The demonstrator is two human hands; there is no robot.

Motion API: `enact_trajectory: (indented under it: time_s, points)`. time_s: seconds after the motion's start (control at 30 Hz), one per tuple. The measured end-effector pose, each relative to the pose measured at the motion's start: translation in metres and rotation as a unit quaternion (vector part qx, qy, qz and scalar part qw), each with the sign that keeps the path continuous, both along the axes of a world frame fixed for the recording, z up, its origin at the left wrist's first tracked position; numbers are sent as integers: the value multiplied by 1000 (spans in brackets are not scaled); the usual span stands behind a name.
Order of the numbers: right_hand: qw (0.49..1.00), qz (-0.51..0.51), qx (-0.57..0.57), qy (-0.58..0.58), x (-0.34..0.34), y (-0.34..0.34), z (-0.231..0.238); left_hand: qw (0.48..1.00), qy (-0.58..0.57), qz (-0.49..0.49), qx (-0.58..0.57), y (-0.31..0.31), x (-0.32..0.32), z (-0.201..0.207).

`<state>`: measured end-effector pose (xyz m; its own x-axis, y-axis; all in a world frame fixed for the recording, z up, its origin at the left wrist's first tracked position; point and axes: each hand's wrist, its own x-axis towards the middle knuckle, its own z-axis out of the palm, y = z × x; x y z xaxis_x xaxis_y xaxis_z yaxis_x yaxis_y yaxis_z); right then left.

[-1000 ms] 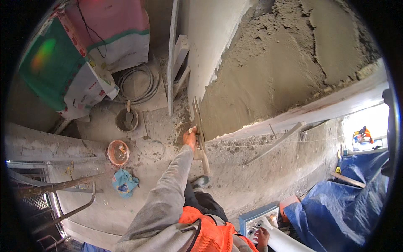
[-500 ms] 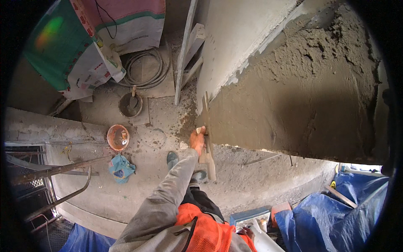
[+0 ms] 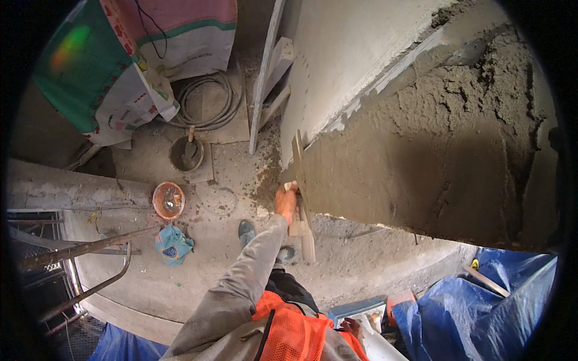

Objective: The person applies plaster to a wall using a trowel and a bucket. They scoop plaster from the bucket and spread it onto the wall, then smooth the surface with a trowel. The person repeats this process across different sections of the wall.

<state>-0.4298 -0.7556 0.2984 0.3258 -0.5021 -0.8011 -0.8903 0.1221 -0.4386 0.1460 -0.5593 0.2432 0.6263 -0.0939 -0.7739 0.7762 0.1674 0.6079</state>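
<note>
My left hand (image 3: 285,201) is closed round the handle of a long wooden plastering float (image 3: 306,225), seen nearly edge-on. The float stands against the left end of a wall face covered in wet grey mortar (image 3: 385,168). Mortar near the float looks smooth, while the upper right part is rough and lumpy. My right hand (image 3: 350,328) shows low down beside my orange vest, next to a white object; its fingers are too small and shaded to make out.
A dark bucket (image 3: 186,154) with a trowel in it and an orange bucket (image 3: 168,200) stand on the floor at left, near a blue bag (image 3: 174,244). A coiled hose (image 3: 208,102), leaning board (image 3: 265,78), metal bars (image 3: 90,242) and blue tarp (image 3: 475,307) lie around.
The float and my left hand have shifted very slightly, staying at the mortar's left end. My right hand has come into sight beside the vest. The view has tilted a little.
</note>
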Motion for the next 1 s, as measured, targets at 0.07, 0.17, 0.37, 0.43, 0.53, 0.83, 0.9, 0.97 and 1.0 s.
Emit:
enact_trajectory:
  time_s: [0.07,0.17,0.37,0.43,0.53,0.83,0.9,0.97,1.0]
  points:
    - [1000,-19,-2,-2,0,1,1,1000,6,9,-12,-1,4,2]
    - [1000,-15,-16,-8,-1,7,2,1000,8,13,-3,-1,-14,18]
    - [993,98,-51,34,-1,20,-4,999,33,32,-21,2,-36,51]
    - [999,46,-20,7,3,20,-4,999,18,24,-20,1,-16,51]
    - [1000,8,-6,23,12,20,0,1000,-17,14,-21,-2,1,51]
    - [1000,28,0,9,29,24,2,1000,-11,4,-10,1,-12,94]
    - [999,38,-3,20,32,23,2,999,-24,5,-26,0,-2,102]
    - [999,44,-13,11,35,22,2,1000,-23,3,-5,0,-2,111]
    - [999,40,-5,4,37,21,3,999,-34,10,-4,-2,-8,117]
